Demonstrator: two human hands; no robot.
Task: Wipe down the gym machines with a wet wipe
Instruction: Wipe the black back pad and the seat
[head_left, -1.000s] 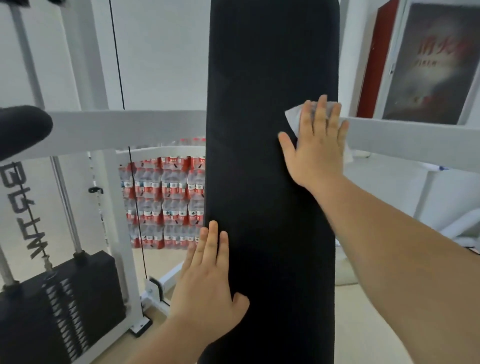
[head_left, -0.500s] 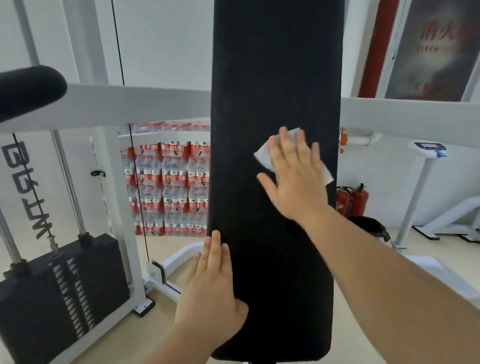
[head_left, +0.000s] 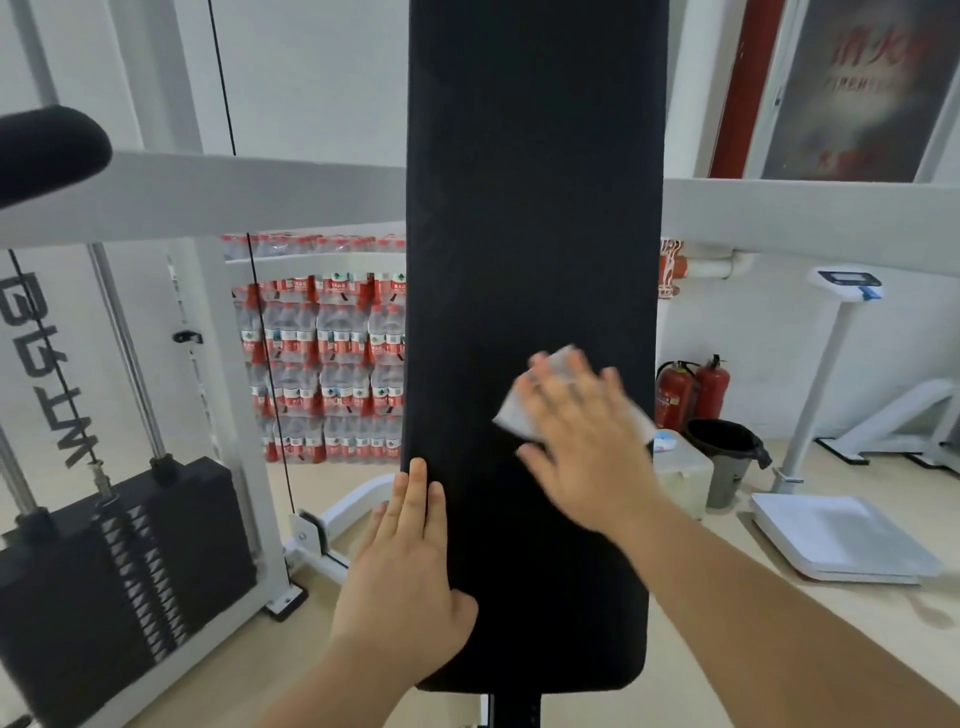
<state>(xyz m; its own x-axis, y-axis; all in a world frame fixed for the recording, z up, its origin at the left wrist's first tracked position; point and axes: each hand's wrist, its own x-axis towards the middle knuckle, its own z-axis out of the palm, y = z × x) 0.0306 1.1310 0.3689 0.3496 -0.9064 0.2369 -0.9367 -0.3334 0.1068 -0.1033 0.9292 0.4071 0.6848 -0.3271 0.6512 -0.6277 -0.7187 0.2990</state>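
The right hand lies flat, fingers spread, pressing a white wet wipe against the tall black pad of the gym machine, near the pad's right edge and a little below its middle; the hand is blurred, so it looks to be mid-stroke. The left hand is open too, fingers together, laid flat along the pad's lower left edge with the thumb over the front face, holding nothing and seemingly steadying the pad. How much of the pad is already clean cannot be read from its surface: the black cover shows no clear wet streaks. As a judgement, the wipe is somewhere in the middle of this pad, with the lower stretch down to the bottom edge not yet covered, and the rest of the machine untouched as far as can be seen: the white frame bar crossing behind the pad, the black foam roller at upper left, and the weight stack at lower left with its guide rods. Behind are stacked packs of bottled water, two red fire extinguishers, a dark bin and a white standing scale on the floor to the right. Nothing stands in the way of the wiping hand on the pad itself; only the left hand covers a strip of the lower left edge that will need wiping later.
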